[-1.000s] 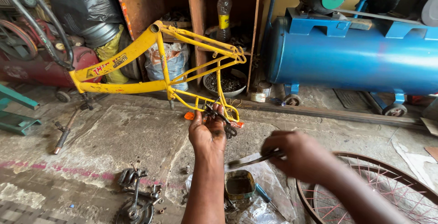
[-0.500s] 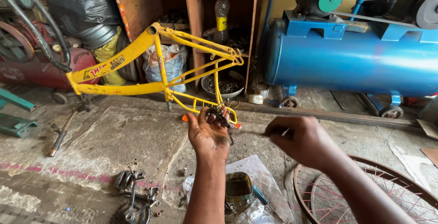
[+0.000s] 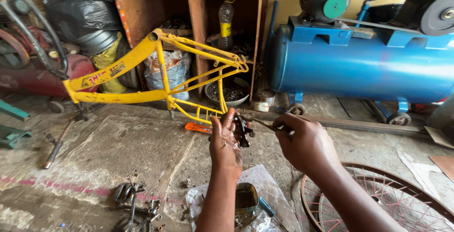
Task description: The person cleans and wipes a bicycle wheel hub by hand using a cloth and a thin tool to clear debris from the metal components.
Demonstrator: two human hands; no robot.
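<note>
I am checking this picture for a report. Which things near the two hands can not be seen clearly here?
- Dark metal part in the left hand, head view: its shape is hidden by fingers and grime.
- Thin tool in the right hand: its handle is hidden in the fist.
- Wheel rim: cut off by the bottom and right edges.
- Tin on the plastic sheet: partly behind the left forearm.

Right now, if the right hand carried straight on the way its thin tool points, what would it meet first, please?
The right hand aims its thin tool leftward at the dark metal part held in the left hand, so that part comes first; the tip already looks at or on it, though depth is unclear.
</note>
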